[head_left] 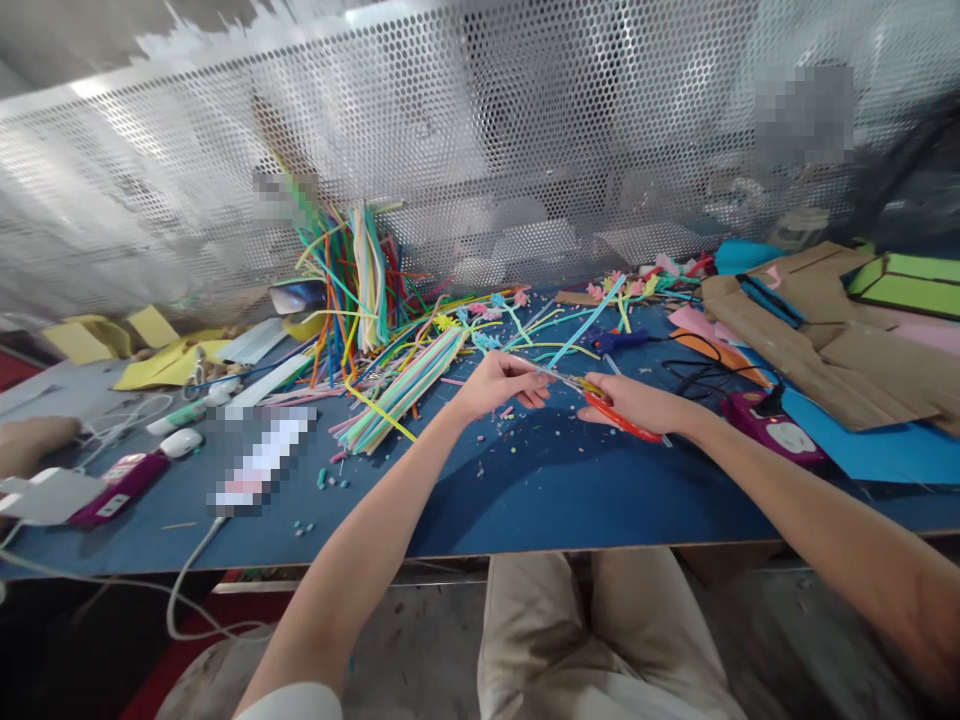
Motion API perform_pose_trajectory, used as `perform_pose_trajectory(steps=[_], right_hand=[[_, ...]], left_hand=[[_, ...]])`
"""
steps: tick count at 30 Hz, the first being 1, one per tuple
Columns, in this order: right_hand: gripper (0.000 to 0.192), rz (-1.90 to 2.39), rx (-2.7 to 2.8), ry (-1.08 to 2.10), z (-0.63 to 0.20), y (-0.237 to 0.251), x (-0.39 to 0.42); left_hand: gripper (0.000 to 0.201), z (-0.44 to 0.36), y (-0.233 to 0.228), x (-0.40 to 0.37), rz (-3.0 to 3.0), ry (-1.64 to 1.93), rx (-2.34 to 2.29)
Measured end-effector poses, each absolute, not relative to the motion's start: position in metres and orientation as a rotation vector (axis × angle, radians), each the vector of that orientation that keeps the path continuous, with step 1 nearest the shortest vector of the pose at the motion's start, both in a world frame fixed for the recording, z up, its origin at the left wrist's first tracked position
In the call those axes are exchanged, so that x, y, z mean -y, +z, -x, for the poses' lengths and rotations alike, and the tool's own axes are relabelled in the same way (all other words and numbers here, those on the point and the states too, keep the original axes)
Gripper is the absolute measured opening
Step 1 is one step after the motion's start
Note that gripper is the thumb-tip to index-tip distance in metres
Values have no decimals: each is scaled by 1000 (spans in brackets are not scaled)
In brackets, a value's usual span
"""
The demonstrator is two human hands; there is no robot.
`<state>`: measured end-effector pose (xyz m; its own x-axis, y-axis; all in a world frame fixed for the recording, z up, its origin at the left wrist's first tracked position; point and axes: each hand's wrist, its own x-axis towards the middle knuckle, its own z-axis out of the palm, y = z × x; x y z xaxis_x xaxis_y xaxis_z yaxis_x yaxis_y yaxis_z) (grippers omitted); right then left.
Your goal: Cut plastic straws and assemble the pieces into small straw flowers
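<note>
My right hand [637,402] is closed around the orange-red handles of a pair of scissors [616,415], whose blades point left. My left hand [504,384] is closed in a pinch just beyond the blade tips; what its fingers hold is too small to make out. A long light-blue strip [589,322] slants down from the back to the blades, and I cannot tell whether the left fingers grip its lower end. Beneath both hands, tiny cut scraps [514,450] lie scattered over the blue tabletop [480,515].
A bundle of pastel sticks [409,385] lies left of my hands, with colourful stems [367,280] behind. At right are a blue glue gun [622,340], a purple power strip [772,425] and cardboard [862,350]. A phone [262,465] and another person's hand [37,445] are left.
</note>
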<state>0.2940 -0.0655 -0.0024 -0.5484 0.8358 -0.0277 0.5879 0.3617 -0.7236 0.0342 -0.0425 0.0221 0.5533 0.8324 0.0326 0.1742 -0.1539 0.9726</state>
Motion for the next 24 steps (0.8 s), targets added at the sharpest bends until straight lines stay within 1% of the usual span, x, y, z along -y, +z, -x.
perform_pose_trajectory(steps=[6,10,15,18,24], right_hand=[[2,1323,2254,944,-291,-7,68],[10,1437,2281,953,-291,-10,70],[4,1385,2349,791,-289,-6,65],[2,1349,2280,750,-289,-5,59],[26,1416,2063,571,-296,-7,48]], left_hand=[[32,-34,25,45,-1646,758,-841],[35,-33,27,44,-1641,732,-874],[36,-30,24,39,-1669,736,-855],[37,-30,22,35,-1701,768,-873],[39,-32,16,29,-1664,874,-945]])
